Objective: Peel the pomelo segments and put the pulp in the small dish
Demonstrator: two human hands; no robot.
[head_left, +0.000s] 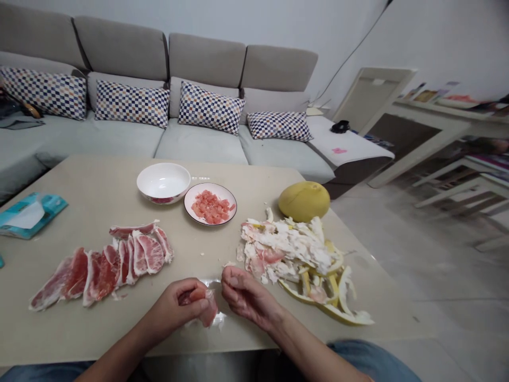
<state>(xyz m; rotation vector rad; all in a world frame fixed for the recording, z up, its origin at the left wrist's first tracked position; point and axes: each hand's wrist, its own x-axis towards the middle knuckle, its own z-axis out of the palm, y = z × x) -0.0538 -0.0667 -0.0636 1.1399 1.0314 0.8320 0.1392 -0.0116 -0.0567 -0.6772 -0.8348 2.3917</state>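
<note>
Head cam's got our left hand with fingers clamped on a pomelo segment, our right hand with fingertips together, peel pile just beyond those.

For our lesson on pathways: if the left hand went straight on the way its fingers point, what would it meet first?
Probably the right hand, just across from the left hand, though their relative depth is unclear.

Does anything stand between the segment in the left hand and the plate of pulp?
Nothing visible does. Between the segment in the left hand and the plate lie only table and a tiny scrap; the right hand is to the side.
</note>
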